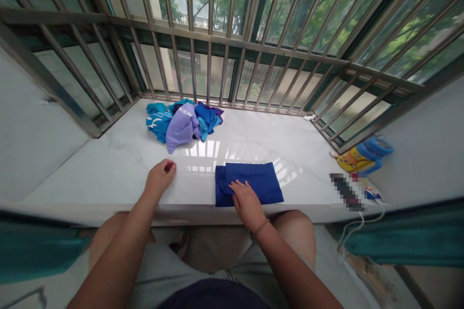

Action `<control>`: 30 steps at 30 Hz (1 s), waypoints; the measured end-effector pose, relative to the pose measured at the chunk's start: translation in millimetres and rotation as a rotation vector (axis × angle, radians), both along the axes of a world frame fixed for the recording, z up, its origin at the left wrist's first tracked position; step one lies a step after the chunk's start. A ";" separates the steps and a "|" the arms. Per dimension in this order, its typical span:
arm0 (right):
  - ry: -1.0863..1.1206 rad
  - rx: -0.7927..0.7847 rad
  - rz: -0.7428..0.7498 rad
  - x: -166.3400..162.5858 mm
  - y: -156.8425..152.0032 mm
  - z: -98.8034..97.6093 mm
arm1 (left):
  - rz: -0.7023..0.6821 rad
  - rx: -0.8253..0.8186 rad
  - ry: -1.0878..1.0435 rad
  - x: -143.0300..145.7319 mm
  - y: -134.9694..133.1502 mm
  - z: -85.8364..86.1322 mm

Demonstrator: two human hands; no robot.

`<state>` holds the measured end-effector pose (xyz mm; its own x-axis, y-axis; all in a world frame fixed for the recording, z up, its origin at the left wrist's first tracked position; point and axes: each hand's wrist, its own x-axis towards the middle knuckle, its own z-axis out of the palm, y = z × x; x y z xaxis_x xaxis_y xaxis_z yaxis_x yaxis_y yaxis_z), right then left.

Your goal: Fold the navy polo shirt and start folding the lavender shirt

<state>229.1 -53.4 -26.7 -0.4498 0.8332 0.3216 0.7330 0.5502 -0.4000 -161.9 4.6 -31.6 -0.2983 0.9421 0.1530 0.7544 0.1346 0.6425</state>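
A folded dark blue garment (pixel 253 181) lies flat near the front edge of a white marble sill (pixel 119 164). My right hand (pixel 245 200) rests on its near left part, fingers stretched flat on the cloth. My left hand (pixel 160 177) sits on the bare sill to the left of the garment, fingers curled in a loose fist with nothing visible in it. Farther back lies a heap of crumpled clothes (pixel 183 120) in teal, lilac and blue.
Metal window bars (pixel 224 53) fence the sill at the back and both sides. At the right end lie a yellow and blue bottle (pixel 364 154) on its side, a blurred dark object (pixel 346 192) and a white cable (pixel 357 227). My knees are under the sill.
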 end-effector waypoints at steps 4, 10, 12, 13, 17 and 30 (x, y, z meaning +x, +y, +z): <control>0.156 0.057 -0.081 -7.5 7.3 9.9 | 0.003 0.007 -0.006 1.4 -1.4 0.0; -0.131 -0.024 0.140 -30.4 -10.8 -3.8 | -0.001 0.007 -0.001 3.0 -3.0 3.2; -0.199 -0.019 0.132 -33.4 -17.6 -13.5 | -0.005 0.005 0.003 3.1 -2.8 3.9; -0.217 -0.017 0.123 -33.9 -19.4 -16.9 | -0.006 0.006 0.005 3.2 -2.8 4.1; -0.242 -0.053 0.099 -31.9 -15.5 -18.5 | -0.009 0.009 0.008 3.0 -3.2 3.8; -0.372 -0.191 0.104 68.9 74.4 22.2 | -0.028 0.027 0.016 1.8 -2.9 0.9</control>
